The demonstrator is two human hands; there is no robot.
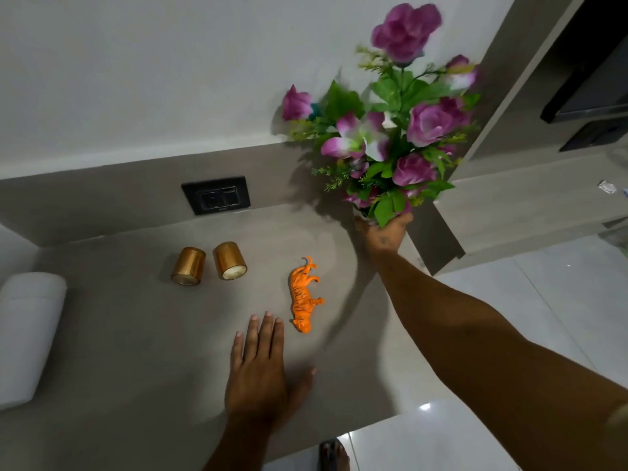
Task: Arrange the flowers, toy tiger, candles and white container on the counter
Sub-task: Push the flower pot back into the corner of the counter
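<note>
1. Grip: your right hand (383, 232) is wrapped around the base of the flowers (390, 130), fingers closed under the lowest leaves. A vase or pot is mostly hidden by the hand, so can't tell exactly what you're clamping.
2. Your left hand (261, 365) lies flat and open on the counter (119, 334), holding nothing, fingertips just near-left of the toy tiger (303, 295).
3. Flowers sit at the far right of the counter, close to the back wall and the side panel. The blooms are blurred, so the bunch looks to be in motion; can't tell whether the base is touching the surface.
4. Keep the bunch upright. It looks top-heavy, so hold low and firm, and don't let go until the base sits flat.
5. Watch the leaves against the wall and right panel; leave a gap so nothing pushes the bunch over.
6. Tiger lies on its side mid-counter, well apart from the flowers. Don't sweep it with your forearm.
7. The two gold candles (207, 263) lie tipped over, side by side, left of the tiger, below the wall socket (216, 195). They still need standing up, likely.
8. White container (29, 334) is at the left edge, on its side, untouched.
</note>
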